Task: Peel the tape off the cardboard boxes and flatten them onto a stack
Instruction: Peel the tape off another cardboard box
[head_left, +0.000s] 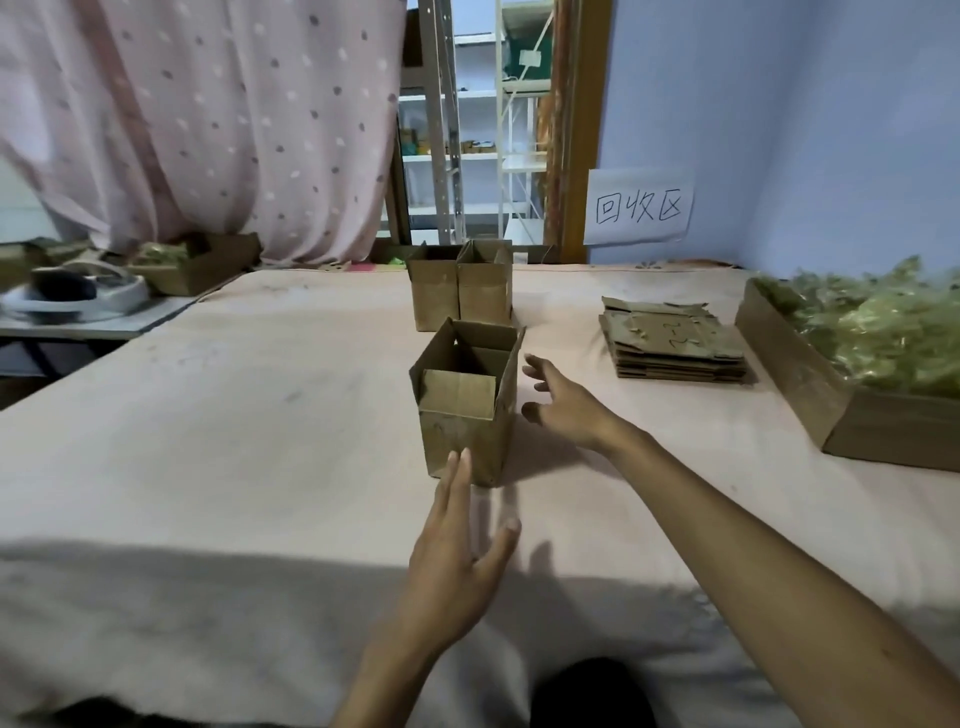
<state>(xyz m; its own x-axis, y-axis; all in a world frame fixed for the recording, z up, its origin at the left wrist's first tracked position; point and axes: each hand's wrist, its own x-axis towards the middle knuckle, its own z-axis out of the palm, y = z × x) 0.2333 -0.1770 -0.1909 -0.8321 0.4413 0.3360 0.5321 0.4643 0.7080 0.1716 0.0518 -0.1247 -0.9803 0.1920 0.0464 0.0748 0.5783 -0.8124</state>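
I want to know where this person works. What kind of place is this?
Probably a small recycling workroom. The sign on the wall says "recycling area" in Chinese, a stack of flattened boxes lies on the table, and storage shelves show through the doorway.

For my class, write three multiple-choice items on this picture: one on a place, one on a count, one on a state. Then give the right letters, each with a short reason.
1. Where does the stack of flattened boxes lie?
A) right of the nearest open box
B) left of it
C) inside it

2. How many small upright boxes stand on the pink cloth?
A) one
B) three
C) five

3. How are the left hand and right hand?
A) both open, gripping nothing
B) both gripping a box
C) one pinching tape

Answers:
1 A, the stack lies off that box's right side.
2 B, the nearest box plus the left rear box and right rear box.
3 A, both show straight, spread fingers.
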